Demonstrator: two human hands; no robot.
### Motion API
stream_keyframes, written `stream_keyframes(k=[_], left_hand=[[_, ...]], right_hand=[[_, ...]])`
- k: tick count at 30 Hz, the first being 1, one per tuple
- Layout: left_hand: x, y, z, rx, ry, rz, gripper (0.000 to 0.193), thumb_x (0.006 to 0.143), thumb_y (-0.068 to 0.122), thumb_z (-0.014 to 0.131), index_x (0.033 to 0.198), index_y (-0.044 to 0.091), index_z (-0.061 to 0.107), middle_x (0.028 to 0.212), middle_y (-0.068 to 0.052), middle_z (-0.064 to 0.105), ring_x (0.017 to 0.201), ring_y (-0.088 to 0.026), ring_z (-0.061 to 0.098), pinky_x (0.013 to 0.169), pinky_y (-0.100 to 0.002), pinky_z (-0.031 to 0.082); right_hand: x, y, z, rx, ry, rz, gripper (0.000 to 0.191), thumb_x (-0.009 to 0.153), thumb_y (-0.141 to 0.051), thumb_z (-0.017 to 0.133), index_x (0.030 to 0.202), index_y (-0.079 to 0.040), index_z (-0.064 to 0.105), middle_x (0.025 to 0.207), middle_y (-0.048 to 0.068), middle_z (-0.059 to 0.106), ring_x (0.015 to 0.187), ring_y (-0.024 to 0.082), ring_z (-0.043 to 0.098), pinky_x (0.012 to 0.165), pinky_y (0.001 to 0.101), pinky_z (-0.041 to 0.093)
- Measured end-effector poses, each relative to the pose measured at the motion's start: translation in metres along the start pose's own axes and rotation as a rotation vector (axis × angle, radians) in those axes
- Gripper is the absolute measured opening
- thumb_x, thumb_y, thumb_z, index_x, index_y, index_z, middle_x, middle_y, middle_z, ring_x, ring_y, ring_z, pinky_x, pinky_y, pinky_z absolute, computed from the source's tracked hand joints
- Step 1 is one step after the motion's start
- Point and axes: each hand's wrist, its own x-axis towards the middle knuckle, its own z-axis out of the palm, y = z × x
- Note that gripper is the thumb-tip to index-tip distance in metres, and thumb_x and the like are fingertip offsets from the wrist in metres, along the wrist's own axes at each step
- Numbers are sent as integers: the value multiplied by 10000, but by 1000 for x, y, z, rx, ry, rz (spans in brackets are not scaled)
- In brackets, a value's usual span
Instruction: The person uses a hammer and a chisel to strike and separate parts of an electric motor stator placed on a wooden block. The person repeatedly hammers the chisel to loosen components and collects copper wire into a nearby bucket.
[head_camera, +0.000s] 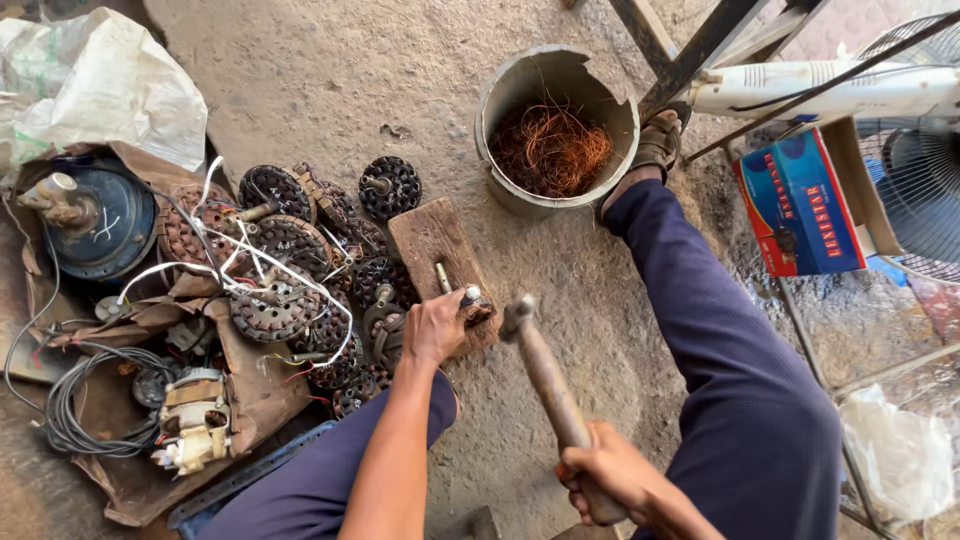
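My left hand (432, 328) grips a short metal chisel (468, 297) and holds it upright on a worn wooden block (430, 237) that lies on the concrete floor. A second metal rod (442, 277) lies on the block just beside it. My right hand (606, 474) is closed on the wooden handle of a hammer (548, 385). The hammer's metal head (517, 316) hangs a little to the right of the chisel's top, apart from it.
A grey bucket (500, 95) holding tangled copper wire (553, 148) stands beyond the block. Several round motor cores (290, 250) and loose wires pile up at the left. My right leg stretches to the bucket. A blue-and-red box (798, 203) and a fan (920, 190) sit at right.
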Motion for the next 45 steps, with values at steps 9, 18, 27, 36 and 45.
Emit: stream_keyframes(k=[9, 18, 27, 36, 45], left_hand=[[-7, 9, -4, -12, 9, 9, 331, 888, 172, 710, 1219, 163, 710, 991, -166, 750, 848, -406, 706, 703, -499, 564], [-3, -2, 1, 34, -219, -326, 344, 1034, 409, 601, 1224, 138, 697, 848, -121, 757, 737, -289, 759, 674, -423, 576], [18, -12, -13, -167, -89, -493, 546, 878, 512, 749, 783, -25, 727, 680, -221, 665, 630, -348, 649, 627, -484, 492], [13, 7, -25, -96, -75, -298, 417, 924, 488, 735, 895, 77, 799, 642, -222, 661, 619, -387, 666, 587, -489, 478], [4, 8, -12, -112, -20, -97, 346, 928, 395, 733, 948, 49, 751, 774, -241, 679, 769, -454, 681, 637, -525, 516]], right_hand=[[-20, -23, 19, -334, 148, -895, 99, 810, -17, 721, 853, -26, 632, 639, 95, 666, 518, 175, 647, 444, 336, 546], [36, 34, -1, 89, 0, 31, 130, 823, -44, 611, 830, 63, 538, 613, 124, 566, 432, 236, 585, 369, 417, 501], [54, 28, 3, 372, 18, 181, 93, 794, -66, 587, 825, -6, 524, 624, 108, 544, 445, 223, 554, 395, 395, 494], [8, -18, 20, 229, 52, 59, 179, 810, -70, 598, 923, 8, 485, 632, 104, 555, 450, 217, 572, 394, 402, 502], [-81, -23, -13, -90, 27, -377, 293, 654, -89, 705, 918, -33, 591, 622, 62, 585, 503, 143, 570, 445, 295, 488]])
